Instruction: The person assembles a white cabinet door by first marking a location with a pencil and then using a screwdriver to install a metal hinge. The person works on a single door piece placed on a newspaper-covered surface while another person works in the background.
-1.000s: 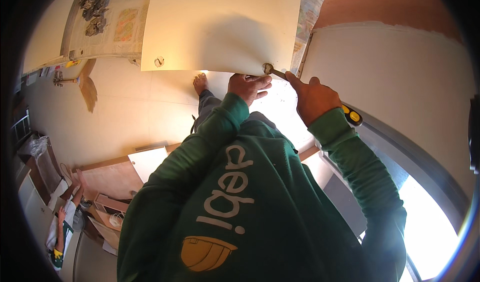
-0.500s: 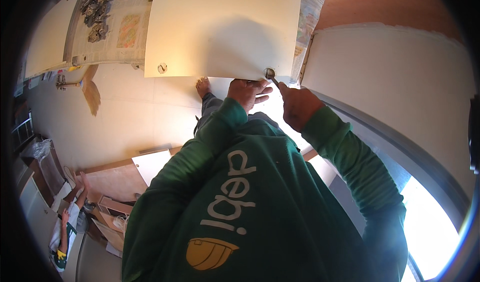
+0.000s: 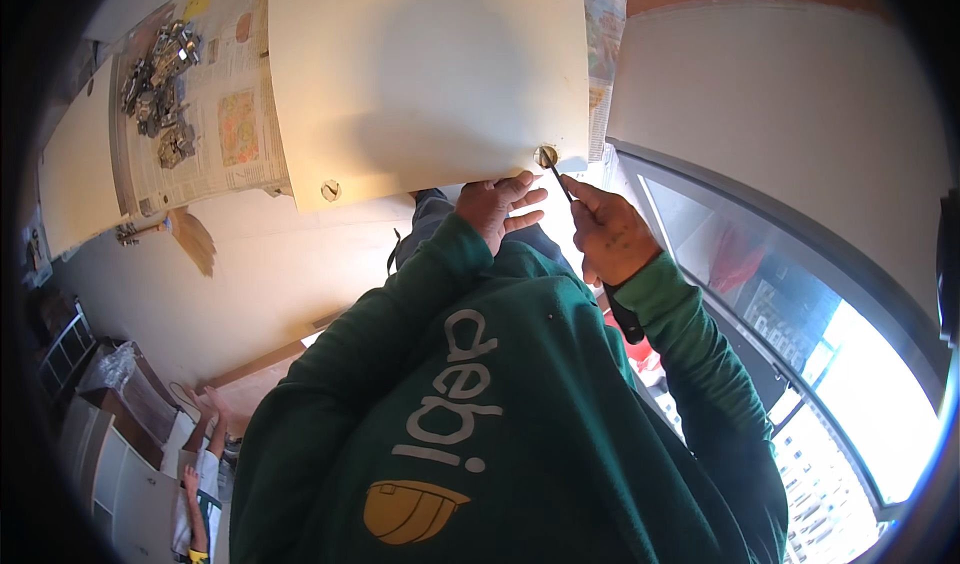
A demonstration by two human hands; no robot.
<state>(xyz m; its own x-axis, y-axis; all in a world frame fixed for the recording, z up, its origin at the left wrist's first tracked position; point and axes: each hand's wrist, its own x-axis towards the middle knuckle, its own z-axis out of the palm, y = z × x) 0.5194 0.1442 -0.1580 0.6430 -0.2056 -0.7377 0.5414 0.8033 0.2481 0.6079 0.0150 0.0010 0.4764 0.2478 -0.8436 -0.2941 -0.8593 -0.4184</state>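
A cream panel (image 3: 330, 84) lies before me with two round holes near its close edge. My right hand (image 3: 615, 234) is closed around a tool (image 3: 559, 179) with a thin dark shaft and a black handle end showing below the wrist. The shaft's tip reaches the right-hand round hole (image 3: 545, 156); how deep it sits, I cannot tell. Just below the panel's edge, left of the tool, my left hand (image 3: 488, 209) has its fingers stretched apart and its thumb by the edge. The left-hand hole (image 3: 331, 191) has a ragged inside.
Metal hinges (image 3: 160, 89) lie heaped on newspaper (image 3: 235, 74) left of the panel. A broom (image 3: 192, 239) rests on the floor beyond. At the lower left, another person's arms (image 3: 195, 474) show beside a cabinet (image 3: 135, 494). A glazed frame (image 3: 780, 294) stands close on my right.
My view has shifted, showing more of the glazed frame. My right hand has come back and lower, so more of the tool's shaft shows. The left hand stays by the panel's edge.
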